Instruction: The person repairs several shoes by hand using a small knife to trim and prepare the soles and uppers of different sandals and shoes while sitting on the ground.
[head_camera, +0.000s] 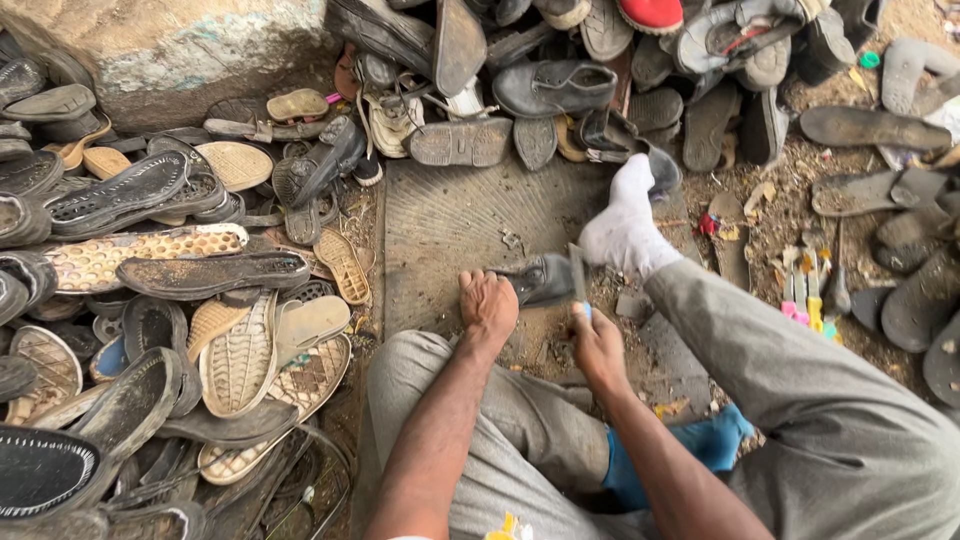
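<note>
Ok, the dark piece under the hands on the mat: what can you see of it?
The dark shoe piece is grey-black, worn and dusty, and looks like rubber or leather. It lies flat on the ribbed mat. The left hand presses its near end, the white-socked foot is at its far side, and the right hand holds a thin blade upright against it.
</note>
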